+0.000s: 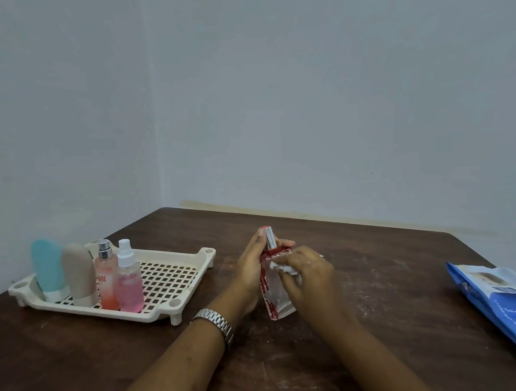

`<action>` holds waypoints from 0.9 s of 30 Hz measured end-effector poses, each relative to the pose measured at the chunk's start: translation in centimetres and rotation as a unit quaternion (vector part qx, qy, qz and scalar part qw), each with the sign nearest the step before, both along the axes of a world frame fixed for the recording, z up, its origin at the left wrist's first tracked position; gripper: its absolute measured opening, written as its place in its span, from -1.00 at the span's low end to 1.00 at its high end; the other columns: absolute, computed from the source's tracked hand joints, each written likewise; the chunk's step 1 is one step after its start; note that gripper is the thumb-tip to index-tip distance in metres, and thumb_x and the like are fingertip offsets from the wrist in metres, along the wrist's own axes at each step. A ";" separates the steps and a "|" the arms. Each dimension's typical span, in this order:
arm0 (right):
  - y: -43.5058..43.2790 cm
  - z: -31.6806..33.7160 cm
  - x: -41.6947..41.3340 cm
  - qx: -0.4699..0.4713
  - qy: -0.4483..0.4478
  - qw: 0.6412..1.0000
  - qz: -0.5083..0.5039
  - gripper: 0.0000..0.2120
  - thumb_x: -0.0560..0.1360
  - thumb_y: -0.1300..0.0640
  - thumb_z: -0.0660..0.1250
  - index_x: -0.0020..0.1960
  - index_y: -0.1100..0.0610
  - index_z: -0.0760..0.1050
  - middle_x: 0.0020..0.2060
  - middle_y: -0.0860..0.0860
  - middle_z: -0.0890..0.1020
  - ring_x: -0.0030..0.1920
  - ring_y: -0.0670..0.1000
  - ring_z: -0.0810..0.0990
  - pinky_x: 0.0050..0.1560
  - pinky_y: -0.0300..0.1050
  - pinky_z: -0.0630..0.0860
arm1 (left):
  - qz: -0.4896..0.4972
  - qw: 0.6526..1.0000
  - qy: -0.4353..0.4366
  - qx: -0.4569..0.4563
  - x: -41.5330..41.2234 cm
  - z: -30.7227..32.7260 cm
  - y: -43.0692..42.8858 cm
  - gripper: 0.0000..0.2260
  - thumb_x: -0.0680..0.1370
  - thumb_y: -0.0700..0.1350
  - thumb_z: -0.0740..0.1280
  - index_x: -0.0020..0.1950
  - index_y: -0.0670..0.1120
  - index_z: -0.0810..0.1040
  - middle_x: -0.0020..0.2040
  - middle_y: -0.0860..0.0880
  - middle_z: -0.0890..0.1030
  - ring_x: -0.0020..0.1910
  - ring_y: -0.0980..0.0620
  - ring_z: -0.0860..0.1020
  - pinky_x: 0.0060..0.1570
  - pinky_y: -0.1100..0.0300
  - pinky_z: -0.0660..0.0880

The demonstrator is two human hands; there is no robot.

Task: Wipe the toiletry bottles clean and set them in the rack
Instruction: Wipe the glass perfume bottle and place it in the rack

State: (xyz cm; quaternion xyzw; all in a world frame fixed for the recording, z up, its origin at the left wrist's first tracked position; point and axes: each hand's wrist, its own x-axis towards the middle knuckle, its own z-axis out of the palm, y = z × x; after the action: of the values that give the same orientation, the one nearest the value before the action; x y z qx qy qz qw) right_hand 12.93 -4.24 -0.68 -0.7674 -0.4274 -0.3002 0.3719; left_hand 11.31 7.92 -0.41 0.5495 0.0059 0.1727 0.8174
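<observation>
Where the two bare forearms reach in from the near edge, the dark brown tabletop shows worn wood marked with pale, dusty streaks and scratches, thickest around the hands. A metal-link watch sits on the left wrist. Just past it, the left hand curls round a clear bottle with red trim and a silver cap, thumb up near the cap, holding it tilted over the middle of the tabletop. The right hand, a ring on one finger, pinches a small white wipe and presses it against the bottle's front face.

Off to the right, a blue wipe pack lies flat at the tabletop's edge, partly cut off by the frame.

Farther back on the left stands a cream slotted rack on short feet. Four containers stand upright at its left end: a teal tube, a beige tube, a peach spray bottle and a pink spray bottle, all close together; the rack's right half is bare grid.

Beyond the far edge rises a plain pale blue-grey wall, meeting a second wall in a corner behind the rack, with a yellowish stained strip along its base.
</observation>
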 end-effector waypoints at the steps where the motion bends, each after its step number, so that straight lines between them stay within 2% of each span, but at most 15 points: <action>1: -0.1 0.0 0.2 0.013 0.013 1.000 -0.009 -0.86 0.44 0.25 0.40 -0.03 0.09 0.64 -0.13 -0.05 0.62 -0.14 -0.15 0.54 -0.12 -0.46 0.38 | 0.000 1.000 -0.001 -0.004 0.1 0.0 0.0 -0.44 0.62 0.12 0.08 0.28 -0.37 0.40 -0.03 -0.19 0.62 -0.09 -0.10 0.60 -0.12 0.10 0.55; 3: -0.2 -0.1 0.2 0.007 0.010 1.000 -0.016 -0.86 0.45 0.24 0.40 -0.02 0.09 0.63 -0.12 -0.05 0.62 -0.14 -0.15 0.53 -0.12 -0.48 0.36 | 0.001 1.000 -0.003 -0.006 0.1 -0.2 0.1 -0.44 0.61 0.12 0.08 0.29 -0.37 0.39 -0.02 -0.21 0.61 -0.08 -0.11 0.60 -0.11 0.09 0.55; 6: 0.2 -0.3 -0.7 -0.026 -0.018 1.000 0.003 -0.85 0.45 0.20 0.36 0.00 0.09 0.62 -0.10 -0.02 0.62 -0.11 -0.08 0.54 -0.11 -0.30 0.47 | 0.009 1.000 0.008 0.002 0.2 -0.3 0.1 -0.42 0.60 0.15 0.07 0.25 -0.37 0.44 -0.02 -0.22 0.61 -0.06 -0.12 0.59 -0.07 0.08 0.54; 10: 0.8 -0.3 -1.4 -0.070 -0.039 0.997 0.021 -0.81 0.41 0.16 0.30 -0.01 0.09 0.61 -0.12 -0.03 0.61 -0.13 -0.05 0.54 -0.13 -0.29 0.43 | -0.013 1.000 0.019 -0.017 0.3 -0.4 0.4 -0.40 0.56 0.21 0.09 0.05 -0.32 0.58 -0.16 -0.19 0.61 -0.17 -0.08 0.58 -0.06 0.08 0.50; 14: 0.4 -0.1 -1.0 -0.067 -0.044 0.997 0.024 -0.84 0.39 0.17 0.35 -0.04 0.09 0.61 -0.14 -0.02 0.62 -0.14 -0.04 0.56 -0.15 -0.20 0.52 | -0.035 0.999 0.011 -0.033 0.5 -0.3 0.3 -0.38 0.61 0.22 0.01 -0.06 -0.28 0.60 -0.22 -0.17 0.60 -0.23 -0.05 0.57 -0.13 0.11 0.50; 18: 0.3 0.1 -0.9 -0.039 -0.021 0.999 0.022 -0.86 0.42 0.14 0.35 -0.05 0.07 0.61 -0.13 -0.04 0.63 -0.14 -0.08 0.57 -0.11 -0.24 0.50 | -0.044 0.998 -0.005 -0.037 0.4 -0.1 0.1 -0.37 0.60 0.23 -0.01 -0.17 -0.23 0.63 -0.16 -0.19 0.61 -0.19 -0.06 0.59 -0.08 0.08 0.53; 22: 0.2 0.1 -0.6 -0.016 -0.002 1.000 0.012 -0.88 0.45 0.18 0.37 -0.03 0.07 0.61 -0.12 -0.05 0.61 -0.13 -0.10 0.55 -0.11 -0.24 0.52 | -0.056 0.998 0.004 -0.033 0.3 -0.1 0.1 -0.36 0.60 0.24 -0.01 -0.10 -0.26 0.60 -0.16 -0.20 0.61 -0.13 -0.09 0.59 0.00 0.04 0.52; 27: 0.3 0.1 -1.4 -0.074 -0.046 0.996 0.025 -0.89 0.40 0.20 0.36 -0.09 0.08 0.60 -0.16 -0.04 0.61 -0.17 -0.07 0.54 -0.19 -0.21 0.52 | -0.034 0.999 0.005 -0.017 0.3 -0.1 0.2 -0.36 0.59 0.24 -0.01 -0.06 -0.28 0.59 -0.20 -0.17 0.59 -0.21 -0.05 0.57 -0.11 0.12 0.51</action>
State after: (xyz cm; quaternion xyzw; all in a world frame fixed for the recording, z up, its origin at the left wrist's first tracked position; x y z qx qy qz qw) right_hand 11.57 -3.95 -0.58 -0.7671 -0.4846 -0.2930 0.3014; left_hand 11.64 8.10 -0.54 0.5365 -0.0062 0.1415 0.8319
